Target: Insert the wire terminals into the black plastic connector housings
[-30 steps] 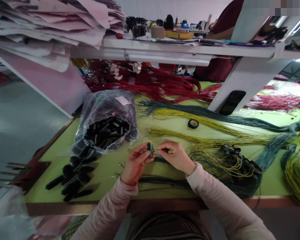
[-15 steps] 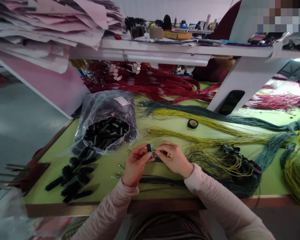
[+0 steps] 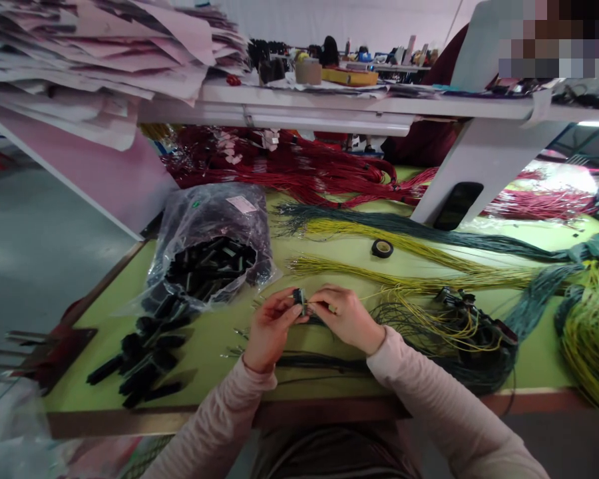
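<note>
Left grip [image 3: 274, 329] holds black connector [image 3: 300, 301], right hand [image 3: 348, 319] touching it

On the workbench [image 3: 207, 362], there's a plastic bag of connectors [image 3: 209, 246] to the left, loose connectors [image 3: 144, 356] just in front of it (quite a heap!), wire bundles [image 3: 419, 276] stretching right around a roll of tape [image 3: 382, 248], and a shelf [image 3: 304, 100] behind, papers [image 3: 94, 56] piled on its left end.

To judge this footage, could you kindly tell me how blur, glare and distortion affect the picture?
In the head view, wide-angle distortion bends the white shelf; the left hand and right hand look fairly sharp; the plastic bag shows soft glare; the top right corner is pixelated.
</note>
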Tool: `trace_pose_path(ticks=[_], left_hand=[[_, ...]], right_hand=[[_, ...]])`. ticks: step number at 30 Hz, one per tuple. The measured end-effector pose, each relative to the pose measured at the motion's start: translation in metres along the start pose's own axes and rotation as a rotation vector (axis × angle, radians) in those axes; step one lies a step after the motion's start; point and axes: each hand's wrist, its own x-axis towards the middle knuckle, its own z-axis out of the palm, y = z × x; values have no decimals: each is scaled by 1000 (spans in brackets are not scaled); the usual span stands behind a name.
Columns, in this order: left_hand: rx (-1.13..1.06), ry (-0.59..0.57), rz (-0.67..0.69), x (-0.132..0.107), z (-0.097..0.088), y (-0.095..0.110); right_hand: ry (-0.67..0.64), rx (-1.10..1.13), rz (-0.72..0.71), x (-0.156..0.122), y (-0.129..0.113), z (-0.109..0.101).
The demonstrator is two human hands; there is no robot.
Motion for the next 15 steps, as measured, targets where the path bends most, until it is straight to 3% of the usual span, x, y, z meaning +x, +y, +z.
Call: trace_pose_path(ticks=[7, 15], left_hand=[[124, 31, 113, -3, 0, -4], [155, 32, 115, 3, -11, -5]], right_hand=[[-11, -197, -67, -1, 5, 12], [-4, 77, 86, -8, -1, 4]])
